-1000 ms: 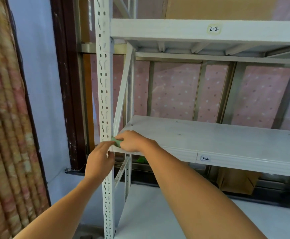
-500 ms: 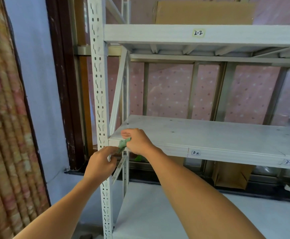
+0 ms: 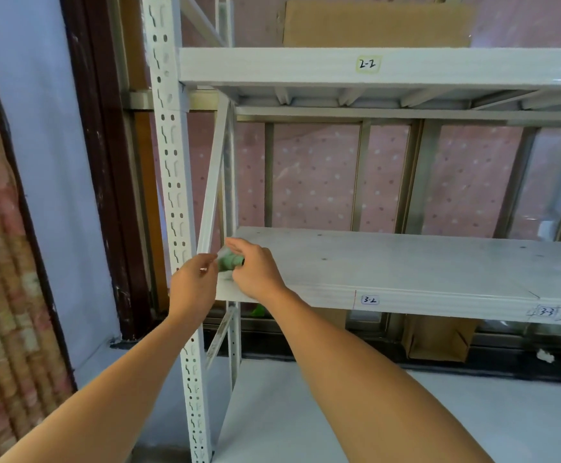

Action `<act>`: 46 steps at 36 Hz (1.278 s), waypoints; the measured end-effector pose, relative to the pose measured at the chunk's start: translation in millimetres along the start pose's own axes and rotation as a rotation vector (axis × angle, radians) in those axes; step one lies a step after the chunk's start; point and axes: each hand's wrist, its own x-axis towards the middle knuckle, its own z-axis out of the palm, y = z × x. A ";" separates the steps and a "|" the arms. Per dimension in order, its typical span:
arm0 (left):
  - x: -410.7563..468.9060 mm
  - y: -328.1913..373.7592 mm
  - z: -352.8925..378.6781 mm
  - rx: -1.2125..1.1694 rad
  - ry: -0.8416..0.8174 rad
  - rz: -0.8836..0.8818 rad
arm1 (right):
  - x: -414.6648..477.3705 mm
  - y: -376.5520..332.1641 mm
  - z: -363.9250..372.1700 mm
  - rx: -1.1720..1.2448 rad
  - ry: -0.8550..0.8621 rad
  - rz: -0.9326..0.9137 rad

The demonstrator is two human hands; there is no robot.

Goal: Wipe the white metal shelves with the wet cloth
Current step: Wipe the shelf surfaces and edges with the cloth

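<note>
I am pinching the green cloth (image 3: 230, 260) between my left hand (image 3: 194, 285) and right hand (image 3: 255, 272), both sets of fingers curling on it. I am holding it just over the left end of the white metal shelf labelled 3-2 (image 3: 406, 262), beside the perforated post (image 3: 172, 162). Farther back, an open cardboard box (image 3: 436, 339) is sitting below that shelf, and I cannot tell what is in it. A second cardboard box (image 3: 376, 23) is resting on the upper shelf labelled 2-2 (image 3: 272, 66).

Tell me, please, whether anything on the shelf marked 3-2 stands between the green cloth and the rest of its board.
Nothing visible does. The left hand and right hand hold the green cloth at the left end of the 3-2 shelf, and no object shows on its board rightward to the frame's edge.
</note>
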 end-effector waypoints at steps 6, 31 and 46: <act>48.2 17.0 37.8 -0.384 -0.065 -0.334 | 26.3 12.4 -10.9 0.139 0.005 0.032; 177.3 6.2 95.0 0.581 -0.088 -0.115 | 150.9 125.3 -83.2 0.163 -0.010 0.177; 183.2 -9.9 97.1 0.911 -0.272 -0.083 | 157.5 124.5 -92.8 0.045 -0.019 0.185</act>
